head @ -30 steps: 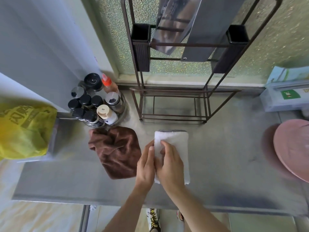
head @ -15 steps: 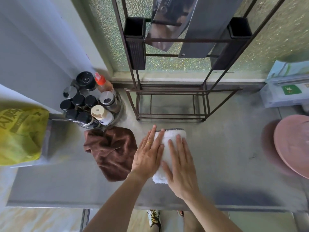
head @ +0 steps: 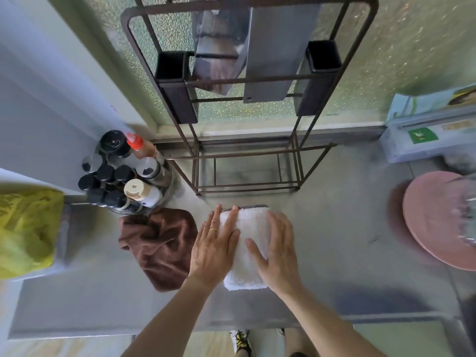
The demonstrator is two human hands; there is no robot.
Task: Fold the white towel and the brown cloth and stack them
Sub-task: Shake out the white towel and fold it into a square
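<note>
The white towel (head: 248, 235) lies folded into a narrow rectangle on the steel counter (head: 334, 253), near its front middle. My left hand (head: 216, 247) rests flat on the towel's left edge, fingers spread. My right hand (head: 277, 252) lies flat on its right side, palm down. Neither hand grips anything. The brown cloth (head: 161, 243) lies crumpled and unfolded just left of the towel, next to my left hand.
A round caddy of spice bottles (head: 123, 173) stands behind the brown cloth. A dark metal rack (head: 247, 161) stands at the back against the frosted window. A yellow bag (head: 25, 230) sits at far left, a pink lid (head: 443, 220) at far right, a box (head: 427, 135) behind it.
One second ago both hands were bunched over the towel's near end. They have since flattened out and slid apart, left hand to the left edge, right hand to the right side.
</note>
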